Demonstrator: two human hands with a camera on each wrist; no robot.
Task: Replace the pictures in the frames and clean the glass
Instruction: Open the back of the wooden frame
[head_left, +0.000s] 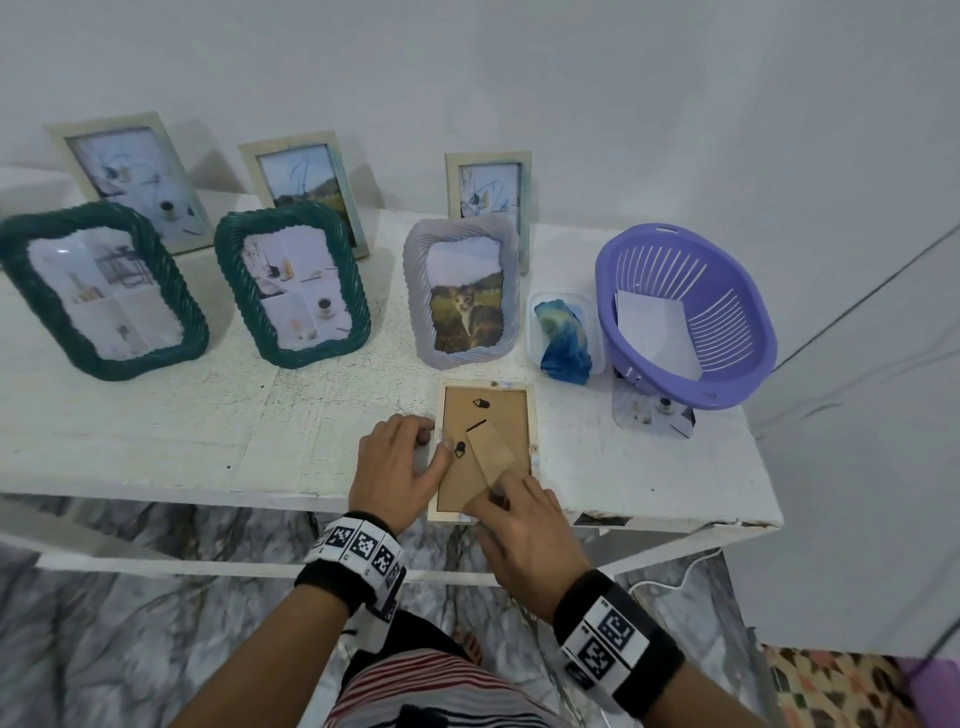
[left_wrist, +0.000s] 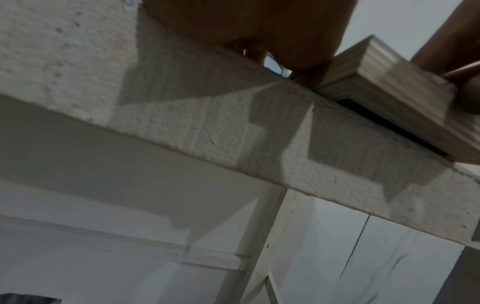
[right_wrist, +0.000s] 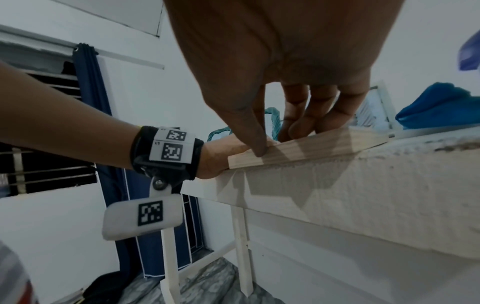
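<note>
A pale wooden picture frame (head_left: 506, 415) lies face down at the front edge of the white table (head_left: 208, 457), brown backing board and stand leg (head_left: 491, 452) upward. My left hand (head_left: 436, 444) holds its left rail, fingers curled at the edge and thumb on the backing beside a black turn clip (head_left: 460, 449). My right hand (head_left: 506, 493) grips the near end of the frame (right_wrist: 311, 144): in the right wrist view the thumb presses the front side and the curled fingers sit on top. The left wrist view shows the frame (left_wrist: 389, 98) overhanging the table edge.
Several framed pictures stand behind: two green rope frames (head_left: 104, 291) (head_left: 293, 283), a grey one with a cat photo (head_left: 465, 293), pale ones by the wall. A blue cloth (head_left: 563, 332) lies in a clear tub. A purple basket (head_left: 685, 312) holds paper, with a loose photo (head_left: 652, 415) under it.
</note>
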